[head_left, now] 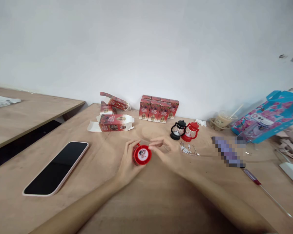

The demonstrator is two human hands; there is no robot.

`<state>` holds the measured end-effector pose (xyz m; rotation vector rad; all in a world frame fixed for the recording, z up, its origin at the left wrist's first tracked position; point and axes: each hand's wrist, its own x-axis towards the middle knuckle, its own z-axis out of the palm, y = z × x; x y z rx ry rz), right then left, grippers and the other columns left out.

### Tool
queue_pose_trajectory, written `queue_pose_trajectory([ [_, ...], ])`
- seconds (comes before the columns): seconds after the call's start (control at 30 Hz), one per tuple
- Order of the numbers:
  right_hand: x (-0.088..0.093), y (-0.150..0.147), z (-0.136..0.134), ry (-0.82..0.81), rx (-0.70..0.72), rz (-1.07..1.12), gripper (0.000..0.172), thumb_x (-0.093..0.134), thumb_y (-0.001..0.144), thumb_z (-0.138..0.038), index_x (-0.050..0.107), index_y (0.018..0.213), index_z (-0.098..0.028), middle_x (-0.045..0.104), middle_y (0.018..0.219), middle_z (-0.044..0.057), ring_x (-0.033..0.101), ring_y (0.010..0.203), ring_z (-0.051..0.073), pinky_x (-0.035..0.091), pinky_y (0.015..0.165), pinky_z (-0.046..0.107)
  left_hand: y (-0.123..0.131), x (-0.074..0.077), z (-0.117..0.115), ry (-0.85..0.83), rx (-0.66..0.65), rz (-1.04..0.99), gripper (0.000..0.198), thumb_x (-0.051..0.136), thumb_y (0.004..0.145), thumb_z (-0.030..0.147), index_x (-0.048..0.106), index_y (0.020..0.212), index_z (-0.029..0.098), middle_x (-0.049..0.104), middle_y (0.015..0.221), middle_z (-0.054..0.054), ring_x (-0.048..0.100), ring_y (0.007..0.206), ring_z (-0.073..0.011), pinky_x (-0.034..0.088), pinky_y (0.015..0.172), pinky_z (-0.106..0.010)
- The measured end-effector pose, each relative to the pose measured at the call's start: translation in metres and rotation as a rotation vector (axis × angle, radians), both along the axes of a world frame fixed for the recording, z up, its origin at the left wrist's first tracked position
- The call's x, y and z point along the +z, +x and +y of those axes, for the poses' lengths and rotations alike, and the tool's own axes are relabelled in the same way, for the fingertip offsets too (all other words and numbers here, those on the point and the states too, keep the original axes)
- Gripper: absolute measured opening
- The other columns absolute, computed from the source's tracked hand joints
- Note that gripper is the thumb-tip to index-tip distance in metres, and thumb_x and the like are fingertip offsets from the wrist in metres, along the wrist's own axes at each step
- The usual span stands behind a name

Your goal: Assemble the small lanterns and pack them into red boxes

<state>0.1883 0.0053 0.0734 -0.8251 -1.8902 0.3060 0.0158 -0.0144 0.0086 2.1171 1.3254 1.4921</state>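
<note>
A red lantern (142,154) is gripped in my left hand (129,161), its round underside facing up with a white disc and small parts showing inside the red rim. My right hand (164,151) is at the lantern's right edge, thumb and fingers curved towards each other; whether anything small is between the fingertips cannot be made out. Beyond my right hand, a black lantern (178,130) and another red lantern (190,132) stand upright side by side. Small white pieces and screws (186,150) lie in front of them.
Red boxes (154,110) stand near the wall, with opened boxes (113,123) left of them. A phone (56,169) lies at left. On the right are a cup (224,119), a blue floral bag (268,117), a blurred purple item (227,152) and a screwdriver (252,177).
</note>
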Motion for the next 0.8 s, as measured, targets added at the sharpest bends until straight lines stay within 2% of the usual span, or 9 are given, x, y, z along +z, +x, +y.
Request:
queue_pose_trajectory([
  [0.07,0.001,0.012,0.018,-0.083,-0.110,-0.063,0.008,0.063,0.082,-0.020,0.066,0.089,-0.018,0.072,0.081,0.003,0.066,0.073,0.015,0.052,0.068,0.027,0.000,0.002,-0.001,-0.017,0.002,-0.001,0.058,0.065,0.070,0.022,0.038,0.121,0.022,0.046,0.115,-0.008,0.051,0.113,-0.0262,0.046,0.094,-0.043],
  [0.13,-0.001,0.025,0.040,-0.191,-0.196,-0.305,0.010,0.063,0.080,-0.013,0.067,0.088,-0.017,0.073,0.083,0.005,0.066,0.080,0.018,0.050,0.072,0.028,0.000,0.003,-0.001,-0.020,-0.003,-0.007,0.058,0.065,0.070,0.021,0.038,0.121,0.022,0.046,0.115,-0.008,0.051,0.113,-0.0259,0.046,0.094,-0.043],
  [0.2,-0.006,0.036,0.059,-0.328,-0.197,-0.588,0.017,0.063,0.077,-0.008,0.069,0.089,-0.017,0.073,0.089,0.006,0.067,0.087,0.020,0.048,0.076,0.029,0.000,0.003,-0.002,-0.016,-0.009,-0.019,0.058,0.064,0.070,0.020,0.039,0.121,0.022,0.046,0.115,-0.008,0.051,0.113,-0.0257,0.047,0.094,-0.043],
  [0.3,-0.016,0.043,0.076,-0.399,-0.175,-0.715,0.016,0.064,0.077,-0.011,0.071,0.091,-0.017,0.073,0.098,0.008,0.066,0.094,0.023,0.047,0.080,0.029,0.000,0.001,-0.001,-0.013,-0.017,-0.032,0.058,0.063,0.070,0.019,0.039,0.122,0.023,0.046,0.116,-0.008,0.052,0.112,-0.0255,0.047,0.094,-0.043],
  [0.4,-0.025,0.042,0.080,-0.415,-0.171,-0.719,0.012,0.062,0.080,-0.016,0.072,0.087,-0.018,0.073,0.098,0.009,0.066,0.095,0.024,0.046,0.080,0.030,-0.001,0.000,0.000,-0.019,-0.016,-0.038,0.058,0.063,0.069,0.018,0.039,0.122,0.023,0.047,0.116,-0.008,0.052,0.112,-0.0256,0.046,0.094,-0.044],
  [0.5,-0.030,0.041,0.084,-0.443,-0.179,-0.699,0.011,0.063,0.080,-0.016,0.073,0.082,-0.019,0.074,0.089,0.007,0.068,0.087,0.022,0.047,0.075,0.028,-0.001,0.000,0.000,-0.032,-0.011,-0.042,0.058,0.064,0.069,0.019,0.040,0.121,0.023,0.048,0.115,-0.008,0.052,0.112,-0.0258,0.046,0.094,-0.044],
  [0.67,-0.026,0.037,0.081,-0.459,-0.187,-0.606,0.004,0.068,0.076,-0.018,0.071,0.075,-0.016,0.072,0.074,0.005,0.067,0.071,0.017,0.047,0.064,0.024,-0.001,0.001,-0.001,-0.032,-0.015,-0.050,0.057,0.064,0.069,0.020,0.040,0.121,0.023,0.047,0.115,-0.007,0.053,0.110,-0.0252,0.047,0.093,-0.044],
  [0.73,-0.019,0.030,0.069,-0.452,-0.182,-0.451,0.009,0.067,0.078,-0.024,0.070,0.076,-0.015,0.072,0.072,0.004,0.065,0.066,0.015,0.047,0.061,0.023,-0.001,0.001,-0.001,-0.035,-0.010,-0.045,0.058,0.064,0.069,0.019,0.039,0.121,0.023,0.047,0.116,-0.008,0.052,0.112,-0.0254,0.047,0.093,-0.044],
  [0.8,-0.008,0.020,0.049,-0.425,-0.135,-0.198,0.015,0.066,0.078,-0.030,0.069,0.077,-0.016,0.071,0.070,0.002,0.063,0.062,0.014,0.047,0.058,0.023,-0.001,0.001,-0.001,-0.036,0.003,-0.042,0.058,0.064,0.069,0.018,0.039,0.121,0.022,0.047,0.116,-0.008,0.051,0.113,-0.0253,0.047,0.094,-0.043],
])
